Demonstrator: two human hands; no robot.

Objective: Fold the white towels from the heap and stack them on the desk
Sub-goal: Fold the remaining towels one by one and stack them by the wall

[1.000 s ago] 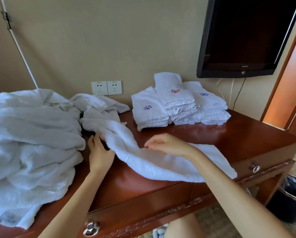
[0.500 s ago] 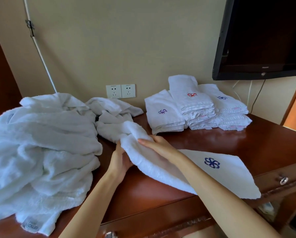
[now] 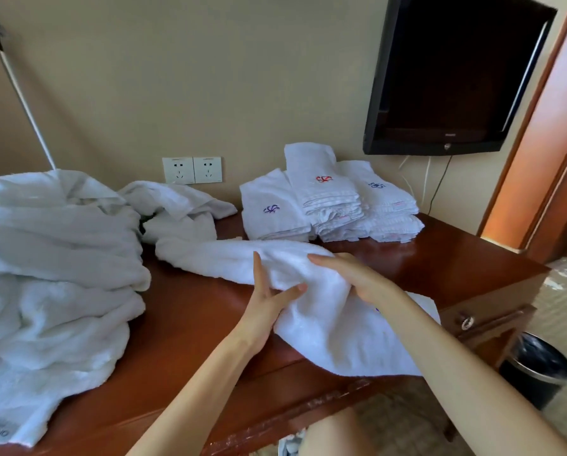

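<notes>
Two slim, bare forearms (image 3: 466, 366), unsleeved up to the frame edge at 5 and 6 o'clock. The left hand (image 3: 265, 301) and right hand (image 3: 357, 278) are bare. A bare knee (image 3: 334, 436) shows at 6 o'clock.

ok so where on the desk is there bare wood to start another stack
Two patches: the front middle of the desk, between the heap and the towel being folded; and the right back corner, between the folded stacks and the desk's edge. Left side and back by the sockets are crowded.
</notes>
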